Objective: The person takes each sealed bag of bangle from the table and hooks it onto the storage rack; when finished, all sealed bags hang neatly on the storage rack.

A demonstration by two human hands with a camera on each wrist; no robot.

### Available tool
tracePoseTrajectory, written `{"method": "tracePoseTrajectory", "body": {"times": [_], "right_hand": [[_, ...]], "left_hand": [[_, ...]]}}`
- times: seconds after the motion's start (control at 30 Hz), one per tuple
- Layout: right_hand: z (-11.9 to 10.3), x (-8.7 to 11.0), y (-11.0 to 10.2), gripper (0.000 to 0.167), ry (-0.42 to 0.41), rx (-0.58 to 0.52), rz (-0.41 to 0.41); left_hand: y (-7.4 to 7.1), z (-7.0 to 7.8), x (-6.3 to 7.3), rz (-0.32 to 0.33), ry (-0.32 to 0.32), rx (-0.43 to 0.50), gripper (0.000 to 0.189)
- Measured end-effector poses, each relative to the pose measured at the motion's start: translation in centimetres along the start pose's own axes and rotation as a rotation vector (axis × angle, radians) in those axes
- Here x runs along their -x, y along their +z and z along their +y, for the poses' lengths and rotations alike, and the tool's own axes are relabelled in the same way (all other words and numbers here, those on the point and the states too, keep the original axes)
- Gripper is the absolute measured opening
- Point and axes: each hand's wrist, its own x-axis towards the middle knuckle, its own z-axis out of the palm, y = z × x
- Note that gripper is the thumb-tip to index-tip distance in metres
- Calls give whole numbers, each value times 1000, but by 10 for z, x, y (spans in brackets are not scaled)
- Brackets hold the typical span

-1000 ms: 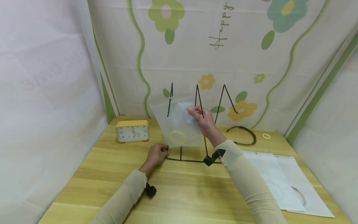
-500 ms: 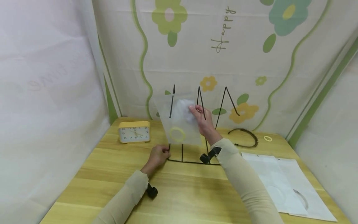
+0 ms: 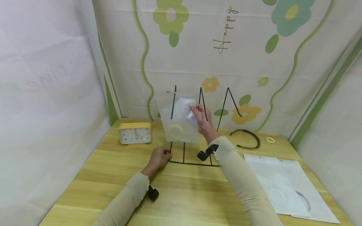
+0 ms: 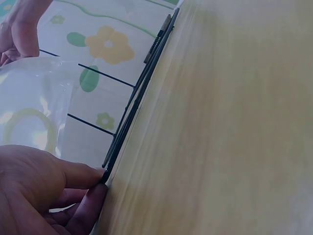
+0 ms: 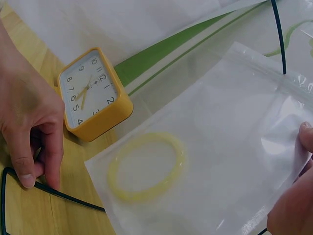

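My right hand (image 3: 204,118) pinches the right side of a frosted zip bag (image 3: 167,108) between thumb and fingers. Inside the bag, near its bottom, a pale yellow bangle (image 5: 146,166) shows through. The bag hangs upright at the left prong of a black wire rack (image 3: 195,163); the prong's tip overlaps the bag's zip edge in the right wrist view. Low at the rack's front left corner, my left hand (image 3: 159,157) grips the base wire between thumb and index finger, as the left wrist view (image 4: 54,188) also shows.
A yellow alarm clock (image 3: 135,133) stands left of the rack. To the right lie a dark headband (image 3: 255,138), a small pale yellow ring (image 3: 270,140) and two more frosted bags (image 3: 318,191) with ring shapes in them. A flowered cloth (image 3: 249,62) hangs behind the table (image 3: 175,197).
My right hand has moved the bag a little left and upward against the rack's left prong. My left hand keeps its grip on the base wire.
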Motion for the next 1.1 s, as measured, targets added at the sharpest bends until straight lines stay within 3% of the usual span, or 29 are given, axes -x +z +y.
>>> {"method": "tracePoseTrajectory", "body": {"times": [0.37,0.6,0.8,1.1], "right_hand": [[0,-10,9,16,95,-57,0],[2,-15,11,13,126,-70,-1],[3,-18,12,11,122,-156,-63],[-1,-22,16,9,121,-184,-81]], "left_hand": [[-3,4,2,12,-18,-23,28],[1,2,1,22,19,-37,21],[5,1,1,24,22,-34,23],[2,3,2,37,41,-51,29]]}}
